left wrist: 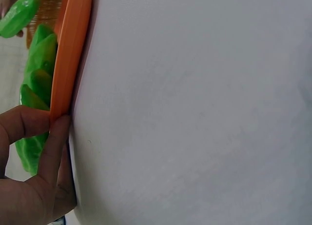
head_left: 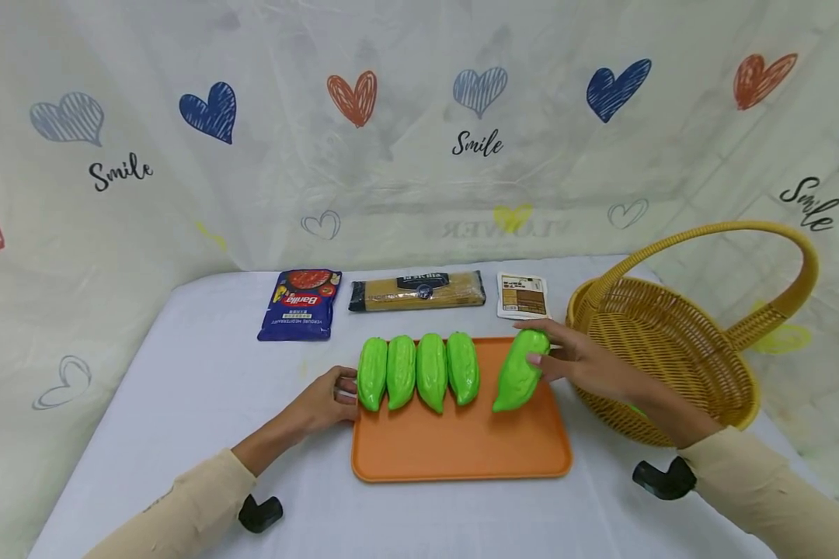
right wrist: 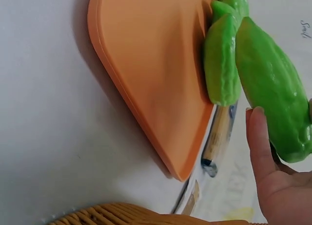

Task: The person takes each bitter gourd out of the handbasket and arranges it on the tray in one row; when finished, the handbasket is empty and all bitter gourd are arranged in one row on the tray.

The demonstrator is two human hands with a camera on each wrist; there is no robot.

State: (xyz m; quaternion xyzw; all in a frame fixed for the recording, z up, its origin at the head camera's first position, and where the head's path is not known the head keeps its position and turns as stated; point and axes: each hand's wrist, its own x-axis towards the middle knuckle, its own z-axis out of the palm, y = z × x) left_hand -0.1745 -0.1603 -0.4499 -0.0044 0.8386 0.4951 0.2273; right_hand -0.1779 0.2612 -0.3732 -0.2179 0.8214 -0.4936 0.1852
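Observation:
My right hand [head_left: 579, 359] grips a bright green, bumpy bitter melon [head_left: 520, 373] between thumb and fingers, above the right part of an orange tray [head_left: 461, 458]. In the right wrist view that bitter melon [right wrist: 273, 83] is tilted, apart from the tray floor. Several more bitter melons [head_left: 431, 373] lie side by side along the tray's far left half. My left hand [head_left: 332, 400] pinches the tray's left rim; in the left wrist view the thumb and fingers [left wrist: 54, 152] meet at the orange rim [left wrist: 68, 64].
A wicker basket [head_left: 748, 373] with a tall handle stands right of the tray, a bit of green showing inside beneath my right forearm. Behind the tray lie a blue Barilla pouch [head_left: 301, 305], a pasta pack [head_left: 419, 292] and a white-and-brown packet [head_left: 522, 296].

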